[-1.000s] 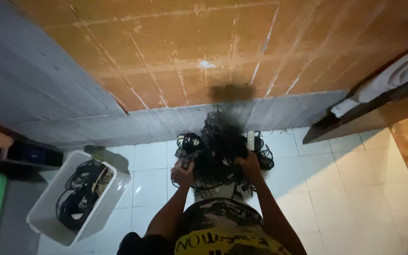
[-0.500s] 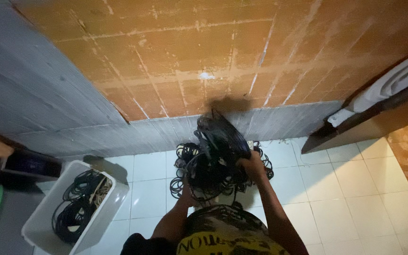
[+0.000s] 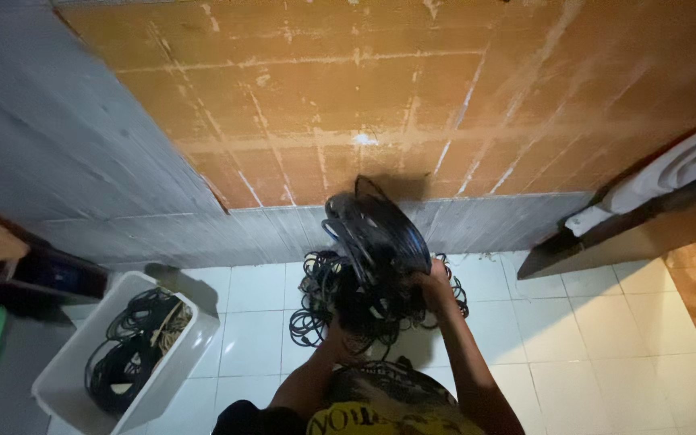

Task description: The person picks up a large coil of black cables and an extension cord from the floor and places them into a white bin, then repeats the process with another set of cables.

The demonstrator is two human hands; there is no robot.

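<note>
While the person bends over the white tiled floor (image 3: pixel 259 322), both hands are buried in a large tangled bundle of black rubbery cable loops (image 3: pixel 372 274). The bundle sits directly in front of the body, lifted off the floor, with its upper coil standing up against the far wall of orange-brown tiles (image 3: pixel 412 105) and looser loops hanging down toward the tiles below. Its long axis runs roughly upright, tilting a little to the left at the top.

The right hand (image 3: pixel 437 282) is clenched around the right side of the bundle, close under the raised coil, and looks the higher of the 2. The left hand (image 3: pixel 333 342) grips the lower left part of the tangle, nearer the body; its fingers are mostly hidden by loops, yet it appears closed on them. Both hands touch the bundle, so neither is clearly nearer.

Off to the near left stands a white rectangular plastic bin (image 3: pixel 175 354), well apart from the hands, holding more coiled black cables (image 3: pixel 126 354). A grey panelled wall (image 3: pixel 58 153) rises on the left, and a dark wooden ledge (image 3: pixel 606 242) juts in from the right.
</note>
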